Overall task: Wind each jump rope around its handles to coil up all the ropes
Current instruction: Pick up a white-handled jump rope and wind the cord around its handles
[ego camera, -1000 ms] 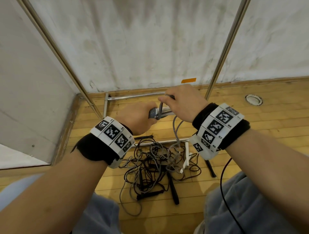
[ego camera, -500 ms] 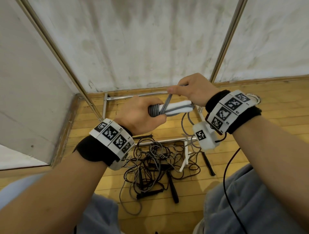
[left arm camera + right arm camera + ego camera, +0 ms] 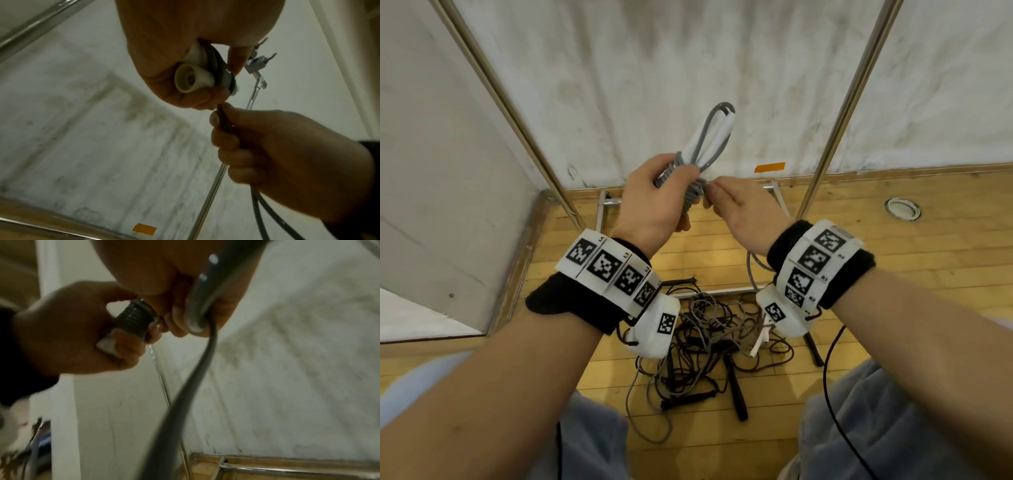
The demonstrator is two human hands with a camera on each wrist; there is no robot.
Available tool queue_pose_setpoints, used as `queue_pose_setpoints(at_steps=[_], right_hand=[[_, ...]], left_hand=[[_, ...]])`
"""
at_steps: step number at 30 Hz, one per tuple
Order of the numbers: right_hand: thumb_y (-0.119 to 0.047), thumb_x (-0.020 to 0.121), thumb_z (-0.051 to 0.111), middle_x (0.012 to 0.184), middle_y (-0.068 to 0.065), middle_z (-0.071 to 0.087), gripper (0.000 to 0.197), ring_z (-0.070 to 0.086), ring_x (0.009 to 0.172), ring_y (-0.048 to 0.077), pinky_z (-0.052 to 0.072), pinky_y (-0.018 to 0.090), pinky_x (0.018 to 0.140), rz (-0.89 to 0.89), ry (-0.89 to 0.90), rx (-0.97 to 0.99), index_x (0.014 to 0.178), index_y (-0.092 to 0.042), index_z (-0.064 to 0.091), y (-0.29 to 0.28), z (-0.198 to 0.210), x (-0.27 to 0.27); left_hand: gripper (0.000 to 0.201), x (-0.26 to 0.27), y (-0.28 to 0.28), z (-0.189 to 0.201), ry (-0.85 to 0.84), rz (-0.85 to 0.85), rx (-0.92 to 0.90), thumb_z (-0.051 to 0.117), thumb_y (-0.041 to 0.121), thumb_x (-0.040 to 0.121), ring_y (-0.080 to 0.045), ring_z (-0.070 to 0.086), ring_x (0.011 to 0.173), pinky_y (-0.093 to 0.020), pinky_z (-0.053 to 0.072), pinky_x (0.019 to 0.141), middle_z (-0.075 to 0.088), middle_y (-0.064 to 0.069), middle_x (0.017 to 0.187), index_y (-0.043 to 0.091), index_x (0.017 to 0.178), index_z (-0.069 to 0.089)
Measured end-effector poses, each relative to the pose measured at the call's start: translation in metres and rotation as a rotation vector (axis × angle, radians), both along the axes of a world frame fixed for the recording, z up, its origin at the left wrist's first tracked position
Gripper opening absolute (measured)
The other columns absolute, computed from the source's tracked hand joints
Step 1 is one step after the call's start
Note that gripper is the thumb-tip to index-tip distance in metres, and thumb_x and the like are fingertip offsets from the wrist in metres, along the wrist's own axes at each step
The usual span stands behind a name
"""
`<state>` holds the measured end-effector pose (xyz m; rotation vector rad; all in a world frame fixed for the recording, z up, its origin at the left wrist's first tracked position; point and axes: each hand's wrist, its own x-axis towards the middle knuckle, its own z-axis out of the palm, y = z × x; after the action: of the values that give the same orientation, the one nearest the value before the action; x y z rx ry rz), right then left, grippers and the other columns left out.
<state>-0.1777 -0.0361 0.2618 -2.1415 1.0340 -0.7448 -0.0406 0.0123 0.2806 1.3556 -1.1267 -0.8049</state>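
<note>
My left hand (image 3: 654,202) grips a pair of white handles (image 3: 717,137) that point up toward the wall, with a grey rope loop lying along them. Tight grey coils (image 3: 691,192) wrap the handles just above my fist. My right hand (image 3: 736,209) pinches the grey rope right beside those coils. The slack grey rope (image 3: 751,270) hangs down past my right wrist. In the left wrist view the handle end (image 3: 191,78) sticks out of my left fist. In the right wrist view the coils (image 3: 133,319) show in my left hand, and the rope (image 3: 185,394) trails down.
A tangled pile of black and grey jump ropes (image 3: 709,339) lies on the wooden floor between my knees. Metal frame poles (image 3: 839,113) lean against the white wall. Orange tape (image 3: 769,167) marks the wall base. A round floor fitting (image 3: 903,209) is at right.
Both hands rose. The handles swung from lying level to pointing up at the wall. My right hand came down from above the handles to beside the coils.
</note>
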Motion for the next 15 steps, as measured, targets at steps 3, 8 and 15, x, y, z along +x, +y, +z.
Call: queue_pose_setpoints(at_steps=[3,8,15], right_hand=[[-0.023,0.097,0.044,0.068,-0.005,0.051,0.02,0.047,0.062,0.012,0.033,0.024,0.055,0.057,0.098,-0.008,0.08,-0.02,0.053,0.003,-0.002,0.003],[-0.017,0.096,0.048,0.086,0.002,0.063,0.018,0.056,0.08,0.015,0.043,0.03,0.073,0.072,0.056,0.228,0.09,-0.011,0.063,0.002,-0.002,0.006],[-0.027,0.094,0.053,0.056,-0.016,0.049,0.015,0.044,0.046,-0.006,0.034,0.022,0.056,-0.07,-0.168,0.173,0.08,-0.027,0.057,-0.005,-0.002,0.001]], left_hand=[[0.016,0.005,-0.003,0.003,0.027,-0.037,0.003,0.056,0.018,0.09,-0.022,0.048,0.037,-0.023,0.036,0.035,0.058,0.002,0.056,0.021,0.075,0.061],[0.007,0.0,-0.001,0.003,-0.031,-0.146,0.003,0.055,0.017,0.091,-0.021,0.049,0.039,-0.023,0.035,0.037,0.055,-0.001,0.055,0.011,0.088,0.056],[0.004,0.028,-0.005,0.012,-0.079,-0.032,-0.026,0.062,0.023,0.088,-0.016,0.057,0.047,-0.026,0.046,0.042,0.063,0.003,0.067,0.023,0.088,0.066]])
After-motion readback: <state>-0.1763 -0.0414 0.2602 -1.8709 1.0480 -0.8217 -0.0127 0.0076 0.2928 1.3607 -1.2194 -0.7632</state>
